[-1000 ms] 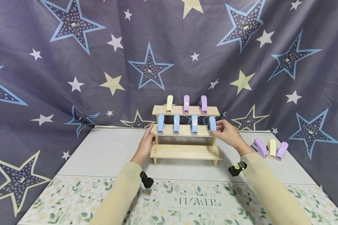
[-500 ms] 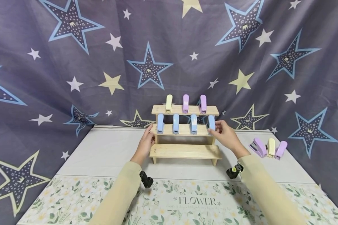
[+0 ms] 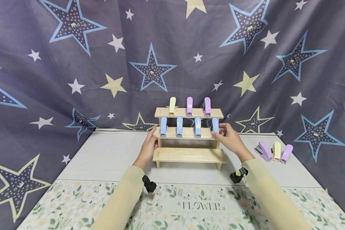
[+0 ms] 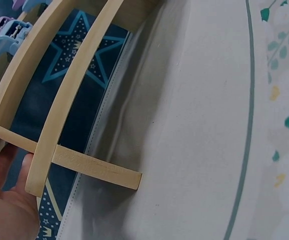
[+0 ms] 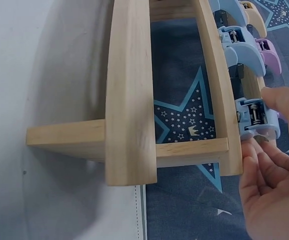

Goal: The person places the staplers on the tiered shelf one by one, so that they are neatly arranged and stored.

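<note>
- On the middle shelf of the three-tiered pale wooden stand (image 3: 189,155), at its right end, sits the glossy light-blue stapler with a rounded top (image 3: 215,124), and the right hand (image 3: 231,139) is right on it!
- Contact comes from the stand's outer right side: thumb (image 5: 287,104) across the stapler's front, fingertips (image 5: 257,150) at its outer flank. I call that a pinch, though the hand covers part of the base.
- So the stapler lies just left of the palm, between thumb and fingers; beyond it, bare shelf, then the row of three matching light-blue staplers (image 3: 179,127).
- Long axis? It points up from the stand's front edge, nearly parallel with its neighbours; on end or front-to-back, I can't say.
- Nearer hand: the right, no contest! Over at the stand's left end, the left hand (image 3: 147,147) has fingers against the wood; clasping or merely touching, I cannot tell.
- Up on the stand's top shelf: one pale-yellow stapler (image 3: 172,106), two lilac staplers (image 3: 189,106). Well right of the stand, three more staplers (image 3: 276,151), two purple flanking a yellow.
</note>
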A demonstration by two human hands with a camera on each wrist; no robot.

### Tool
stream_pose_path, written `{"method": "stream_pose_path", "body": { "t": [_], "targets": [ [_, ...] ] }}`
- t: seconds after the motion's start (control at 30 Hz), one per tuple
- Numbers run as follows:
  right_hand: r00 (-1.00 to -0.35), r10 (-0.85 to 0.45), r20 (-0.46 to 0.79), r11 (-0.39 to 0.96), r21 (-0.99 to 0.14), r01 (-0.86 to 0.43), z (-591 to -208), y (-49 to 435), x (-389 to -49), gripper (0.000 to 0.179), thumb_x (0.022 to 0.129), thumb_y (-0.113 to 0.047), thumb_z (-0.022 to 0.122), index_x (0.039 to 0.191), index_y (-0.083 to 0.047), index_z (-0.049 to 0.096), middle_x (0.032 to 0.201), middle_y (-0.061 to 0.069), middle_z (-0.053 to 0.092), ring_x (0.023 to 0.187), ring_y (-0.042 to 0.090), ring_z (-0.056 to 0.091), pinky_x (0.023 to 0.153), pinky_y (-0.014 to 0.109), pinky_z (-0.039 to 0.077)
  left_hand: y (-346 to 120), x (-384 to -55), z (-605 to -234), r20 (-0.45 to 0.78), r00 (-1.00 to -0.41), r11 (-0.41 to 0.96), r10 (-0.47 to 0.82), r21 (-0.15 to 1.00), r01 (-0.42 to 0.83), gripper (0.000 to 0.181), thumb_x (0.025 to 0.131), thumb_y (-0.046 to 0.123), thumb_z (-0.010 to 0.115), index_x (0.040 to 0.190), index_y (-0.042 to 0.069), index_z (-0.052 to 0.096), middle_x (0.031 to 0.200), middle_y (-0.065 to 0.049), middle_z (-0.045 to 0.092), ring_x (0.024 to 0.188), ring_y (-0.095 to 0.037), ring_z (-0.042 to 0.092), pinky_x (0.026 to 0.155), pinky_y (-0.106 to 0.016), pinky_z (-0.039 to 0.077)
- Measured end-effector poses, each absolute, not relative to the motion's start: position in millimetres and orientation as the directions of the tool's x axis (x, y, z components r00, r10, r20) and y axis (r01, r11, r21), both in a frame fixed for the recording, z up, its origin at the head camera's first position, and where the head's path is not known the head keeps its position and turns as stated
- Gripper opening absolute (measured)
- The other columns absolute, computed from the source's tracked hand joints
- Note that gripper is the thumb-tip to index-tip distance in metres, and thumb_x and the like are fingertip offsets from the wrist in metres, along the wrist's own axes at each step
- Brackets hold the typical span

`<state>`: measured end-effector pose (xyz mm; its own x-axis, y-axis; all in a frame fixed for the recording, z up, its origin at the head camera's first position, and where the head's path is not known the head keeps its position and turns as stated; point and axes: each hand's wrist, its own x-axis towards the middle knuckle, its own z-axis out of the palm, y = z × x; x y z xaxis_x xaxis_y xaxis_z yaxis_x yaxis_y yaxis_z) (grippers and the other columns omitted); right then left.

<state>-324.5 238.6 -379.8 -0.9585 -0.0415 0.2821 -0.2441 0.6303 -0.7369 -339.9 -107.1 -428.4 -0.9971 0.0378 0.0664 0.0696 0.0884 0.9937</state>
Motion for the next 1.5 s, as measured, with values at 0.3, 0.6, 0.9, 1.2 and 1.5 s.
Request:
{"method": "stream_pose_path", "body": {
  "t": [0.3, 0.6, 0.9, 1.2, 1.5],
  "targets": [
    [-0.968, -0.031, 0.250, 0.594, -0.774, -0.220, -377, 244, -321, 0.069, 0.100, -0.040, 0.062, 0.147, 0.004, 0.036, 0.128, 0.025, 0.059, 0.110, 0.032, 0.058, 0.091, 0.042, 0.049, -108, -340, -429, 0.072, -0.996, 0.089, 0.045, 0.993, 0.076, 0.051, 0.109, 0.028, 0.026, 0.160, 0.031, 0.025, 0.160, -0.011, 0.032, 0.142, -0.031, 0.037, 0.116, -0.044, 0.032],
    [-0.960, -0.039, 0.277, 0.576, -0.779, -0.247, -376, 272, -309, 0.063, 0.106, -0.038, 0.047, 0.147, 0.008, 0.033, 0.131, 0.032, 0.055, 0.111, 0.043, 0.061, 0.092, 0.047, 0.052, -107, -337, -425, 0.070, -0.995, 0.065, 0.065, 0.995, 0.075, 0.052, 0.110, 0.027, 0.024, 0.162, 0.025, 0.019, 0.162, -0.016, 0.027, 0.144, -0.036, 0.032, 0.119, -0.047, 0.026],
    [-0.957, 0.013, 0.289, 0.687, -0.698, -0.202, -383, 322, -294, 0.051, 0.103, -0.026, 0.051, 0.142, 0.006, 0.041, 0.122, 0.028, 0.061, 0.103, 0.038, 0.062, 0.081, 0.036, 0.049, -106, -338, -427, 0.089, -0.995, 0.077, 0.055, 0.993, 0.093, 0.052, 0.109, 0.024, 0.024, 0.161, 0.024, 0.023, 0.160, -0.016, 0.030, 0.142, -0.035, 0.035, 0.117, -0.047, 0.030],
    [-0.961, 0.062, 0.270, 0.760, -0.636, -0.129, -399, 374, -282, 0.049, 0.101, -0.024, 0.052, 0.137, 0.009, 0.046, 0.119, 0.031, 0.062, 0.107, 0.043, 0.061, 0.078, 0.028, 0.050, -106, -338, -429, 0.097, -0.994, 0.070, 0.054, 0.992, 0.101, 0.052, 0.109, 0.023, 0.025, 0.161, 0.024, 0.024, 0.160, -0.016, 0.030, 0.142, -0.035, 0.036, 0.117, -0.047, 0.031],
    [-0.975, 0.109, 0.195, 0.742, -0.668, -0.051, -409, 402, -276, 0.054, 0.101, -0.023, 0.053, 0.138, 0.015, 0.040, 0.126, 0.038, 0.054, 0.111, 0.049, 0.057, 0.061, 0.025, 0.053, -108, -339, -428, 0.096, -0.994, 0.081, 0.050, 0.992, 0.100, 0.052, 0.109, 0.024, 0.024, 0.161, 0.022, 0.023, 0.160, -0.016, 0.030, 0.142, -0.035, 0.035, 0.117, -0.047, 0.031]
  ]
}}
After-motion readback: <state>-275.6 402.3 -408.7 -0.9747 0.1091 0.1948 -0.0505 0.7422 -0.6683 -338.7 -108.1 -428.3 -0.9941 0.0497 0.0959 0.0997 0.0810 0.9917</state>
